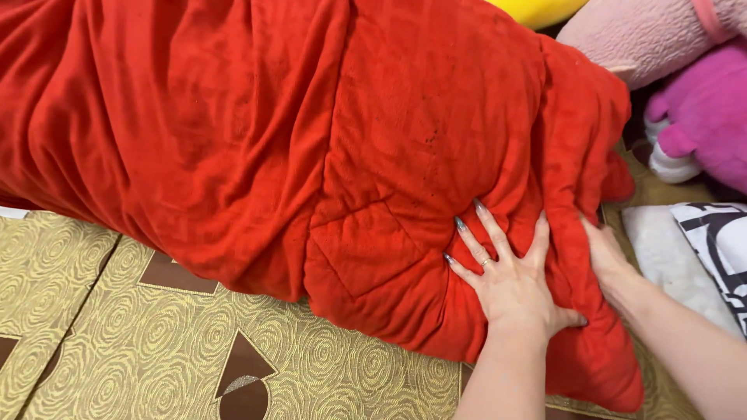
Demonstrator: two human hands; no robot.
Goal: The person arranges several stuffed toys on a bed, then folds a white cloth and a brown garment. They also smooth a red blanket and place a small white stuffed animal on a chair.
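Note:
A thick red quilt (327,132) lies bunched in a long roll across a gold patterned bedcover (140,342). My left hand (510,284) rests flat on the quilt's near right part, fingers spread, a ring on one finger, long painted nails showing. Its thumb lies against a raised fold. My right hand (611,260) comes in from the lower right and holds that same fold at the quilt's right end, its fingertips buried in the red cloth.
Pink and magenta plush toys (700,109) sit at the top right, with a yellow thing (537,9) at the top edge. A white cushion (661,249) and a black-and-white patterned cloth (720,241) lie to the right.

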